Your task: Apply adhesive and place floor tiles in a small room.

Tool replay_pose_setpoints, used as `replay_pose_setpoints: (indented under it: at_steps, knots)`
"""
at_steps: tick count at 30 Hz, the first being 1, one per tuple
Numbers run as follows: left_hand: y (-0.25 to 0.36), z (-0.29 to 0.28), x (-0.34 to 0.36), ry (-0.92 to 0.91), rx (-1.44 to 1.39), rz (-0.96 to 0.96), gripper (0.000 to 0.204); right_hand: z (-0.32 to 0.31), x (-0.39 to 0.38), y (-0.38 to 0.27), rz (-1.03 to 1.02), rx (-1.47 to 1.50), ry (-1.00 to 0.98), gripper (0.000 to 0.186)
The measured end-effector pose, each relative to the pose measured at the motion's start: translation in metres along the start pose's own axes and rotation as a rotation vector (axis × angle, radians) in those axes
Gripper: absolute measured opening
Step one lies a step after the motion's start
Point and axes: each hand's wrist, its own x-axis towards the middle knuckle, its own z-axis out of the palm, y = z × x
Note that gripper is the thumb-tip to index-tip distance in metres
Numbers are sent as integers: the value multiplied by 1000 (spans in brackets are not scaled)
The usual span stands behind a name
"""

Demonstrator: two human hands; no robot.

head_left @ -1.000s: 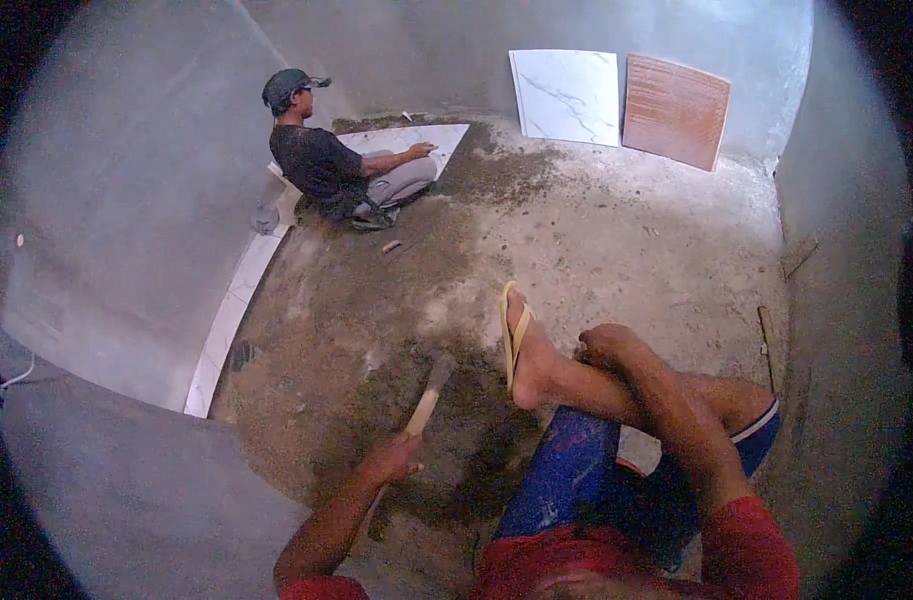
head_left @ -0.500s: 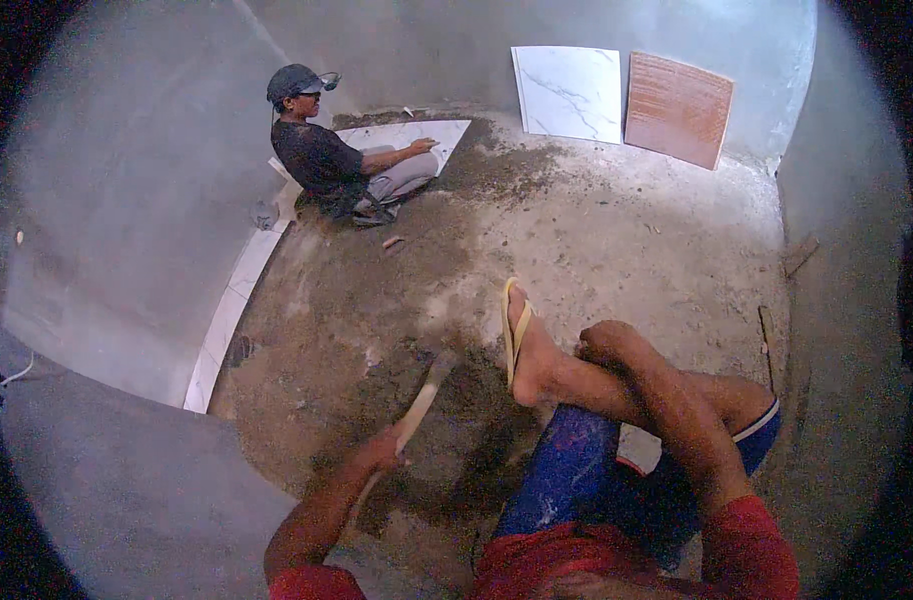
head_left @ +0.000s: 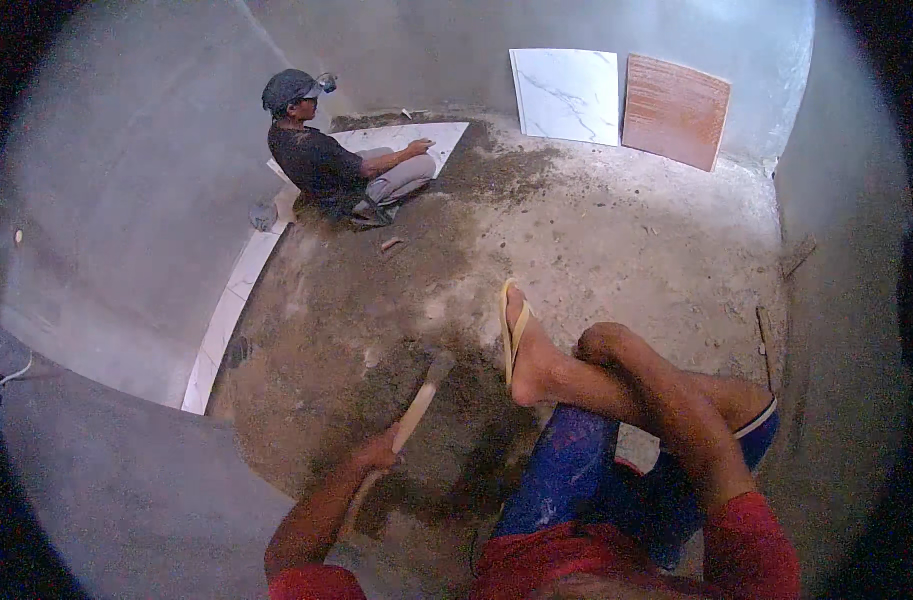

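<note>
My left hand (head_left: 382, 447) is closed round a long wooden tool handle (head_left: 415, 412). The handle slants up and away from my forearm, and its grey end lies against a patch of loose dark soil (head_left: 467, 385); the shape of the tool's head cannot be made out. My right hand (head_left: 609, 343) rests over my raised lower leg (head_left: 587, 385), wrist bent, with its fingers folded out of sight. That leg is crossed over my other knee, the foot in a yellow flip-flop (head_left: 512, 345) above the floor.
At the back left a co-worker (head_left: 322, 160) sits beside a large white marbled tile (head_left: 452, 140). Against the far wall lean a white tile (head_left: 567, 95) and a reddish-brown one (head_left: 675, 112). A white tile strip (head_left: 227, 325) edges the left wall. A stick (head_left: 765, 335) lies at the right.
Hardly anything differs. My left hand and the handle have shifted very slightly, and the co-worker's head and hand have moved a little. My right hand stays on the leg.
</note>
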Motion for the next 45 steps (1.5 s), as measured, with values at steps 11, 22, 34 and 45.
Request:
replay_pose_setpoints:
  at_steps: [11, 22, 34, 45]
  knots:
    - [32, -22, -42, 5, 121, 107, 100, -10, -26, -20, -170, 74, 284, 29]
    - [-54, 17, -21, 397, 133, 461, 104, 8, 62, -29, -15, -103, -61, 33]
    - [22, -21, -2, -64, 131, 99, 93, 36, 88, 26, 87, -20, -22, 49]
    - [34, -43, -15, -61, 73, -34, 86, 50, 86, 8, -201, 65, 196, 30]
